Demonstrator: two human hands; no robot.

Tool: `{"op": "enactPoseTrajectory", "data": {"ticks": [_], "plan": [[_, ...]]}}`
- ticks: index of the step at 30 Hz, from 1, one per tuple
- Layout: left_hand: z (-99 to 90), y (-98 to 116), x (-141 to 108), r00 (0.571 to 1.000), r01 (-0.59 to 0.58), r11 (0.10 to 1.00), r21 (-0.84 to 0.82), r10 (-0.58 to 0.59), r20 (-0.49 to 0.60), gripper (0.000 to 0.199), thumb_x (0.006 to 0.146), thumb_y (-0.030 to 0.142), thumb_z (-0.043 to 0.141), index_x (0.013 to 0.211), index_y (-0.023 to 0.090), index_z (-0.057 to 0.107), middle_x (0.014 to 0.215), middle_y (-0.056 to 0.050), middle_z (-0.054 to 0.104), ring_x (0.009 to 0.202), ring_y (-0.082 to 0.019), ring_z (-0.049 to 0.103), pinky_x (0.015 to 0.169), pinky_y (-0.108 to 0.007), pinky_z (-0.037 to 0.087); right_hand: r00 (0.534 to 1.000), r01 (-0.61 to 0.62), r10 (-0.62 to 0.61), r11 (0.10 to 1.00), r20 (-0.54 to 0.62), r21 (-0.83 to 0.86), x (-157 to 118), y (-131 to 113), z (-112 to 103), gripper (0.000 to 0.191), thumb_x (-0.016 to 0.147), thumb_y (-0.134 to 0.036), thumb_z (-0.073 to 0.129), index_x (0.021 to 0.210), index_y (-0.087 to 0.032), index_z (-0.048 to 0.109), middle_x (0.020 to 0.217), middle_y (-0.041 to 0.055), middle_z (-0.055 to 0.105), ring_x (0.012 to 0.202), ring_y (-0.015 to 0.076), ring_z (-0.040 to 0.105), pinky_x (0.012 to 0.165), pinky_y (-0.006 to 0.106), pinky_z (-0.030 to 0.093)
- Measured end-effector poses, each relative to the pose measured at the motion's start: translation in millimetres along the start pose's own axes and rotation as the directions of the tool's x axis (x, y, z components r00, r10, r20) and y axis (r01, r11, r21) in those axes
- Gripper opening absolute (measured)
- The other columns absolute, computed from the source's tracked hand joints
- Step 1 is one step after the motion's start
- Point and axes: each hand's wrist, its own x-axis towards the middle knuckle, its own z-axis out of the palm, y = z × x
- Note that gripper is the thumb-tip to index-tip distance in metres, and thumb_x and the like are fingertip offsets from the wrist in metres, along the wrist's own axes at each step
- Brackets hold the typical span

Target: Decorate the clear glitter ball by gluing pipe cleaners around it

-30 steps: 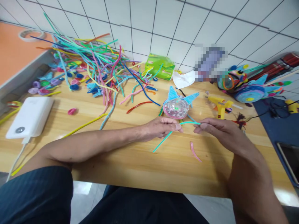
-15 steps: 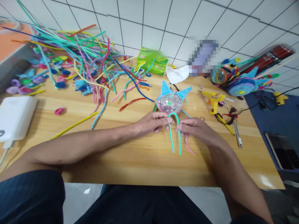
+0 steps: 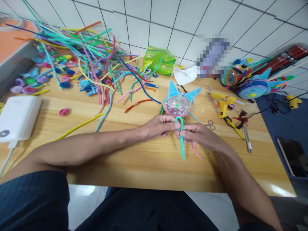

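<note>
A teal pipe cleaner, bent into a narrow loop at its top, is pinched between both hands. My left hand is closed on the left side of the loop. My right hand is closed on the right side, lower down, where the two legs lie against each other. Just beyond my fingers rests a clear round dome with a pink rim and two blue pointed ears. A pink pipe cleaner sticks out below my right hand.
Many loose pipe cleaners heap at the back left, near a white power bank. To the right lie a yellow glue gun, scissors and a pen. A green packet stands by the wall.
The two legs of the teal pipe cleaner, apart before, are now pressed together below a narrower loop. My right hand has moved left towards my left hand.
</note>
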Motion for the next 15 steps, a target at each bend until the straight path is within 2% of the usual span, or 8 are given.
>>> {"op": "enactPoseTrajectory", "data": {"ticks": [5,10,15], "plan": [[0.3,-0.8,-1.1,0.999,-0.008,1.000,0.016,0.007,0.033,0.036,0.088,0.049,0.084,0.090,0.015,0.072,0.076,0.002,0.073,0.048,-0.003,0.046,0.046,-0.020,0.035,0.998,-0.039,0.038,0.999,0.046,0.008,-0.8,1.8,-0.3,0.048,0.088,-0.066,0.078,0.080,-0.019,0.071,0.070,-0.0005,0.066,0.060,0.0111,0.057,0.052,0.024,0.044],[1.1,0.5,-1.4,0.999,0.022,0.999,0.032,-0.022,0.025,0.041,0.081,0.050,0.091,0.091,0.014,0.074,0.078,0.001,0.075,0.053,-0.004,0.048,0.049,-0.019,0.037,0.995,-0.071,0.068,0.997,0.071,0.035,-2.7,3.4,-0.4,0.051,0.087,-0.069,0.078,0.080,-0.019,0.071,0.068,-0.0005,0.064,0.059,0.0112,0.056,0.048,0.022,0.044],[0.9,-2.8,-0.6,0.999,0.020,0.999,0.030,-0.021,0.031,0.039,0.082,0.048,0.090,0.087,0.014,0.073,0.077,0.001,0.076,0.051,-0.003,0.047,0.049,-0.020,0.037,0.995,-0.072,0.071,0.997,0.068,0.019,-1.7,2.3,0.2,0.052,0.086,-0.070,0.079,0.082,-0.019,0.074,0.067,-0.0004,0.063,0.060,0.0120,0.056,0.051,0.024,0.044]]}}
